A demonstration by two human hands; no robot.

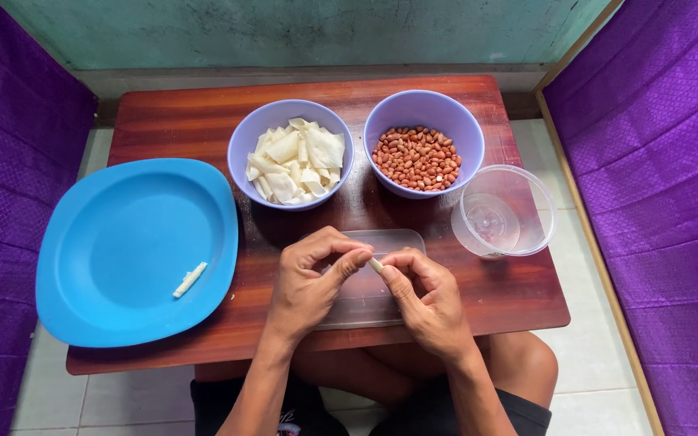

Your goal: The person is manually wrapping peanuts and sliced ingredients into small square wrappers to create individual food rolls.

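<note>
Over the near edge of the wooden desk (203,121), your two hands meet above a clear flat plastic lid (381,299). Your left hand (309,287) and your right hand (426,299) both pinch a small pale wrapper piece (376,264) between them, thumbs and forefingers closed narrowly on it, the other fingers curled in. The piece is held just above the lid, only its tip showing between your fingertips; whether it is rolled or folded you cannot tell from here.

Just beyond your hands stand two lilac bowls side by side. The left bowl (240,149) holds a heap of pale wrapper pieces (296,161), cut into strips and triangles. The right bowl (462,133) holds red-skinned peanuts (418,157). To the right of the peanut bowl, near the desk's right edge, a clear round plastic container (547,214) stands.

On your left, a large blue plate (123,242) overhangs the desk's left edge. One finished pale roll (190,279) lies on it, tilted, toward the plate's near right part, well apart from your hands.

Purple cloth (664,161) hangs on both sides, and a pale tiled floor (591,379) shows beneath the desk, with your knees tucked under its near edge.
</note>
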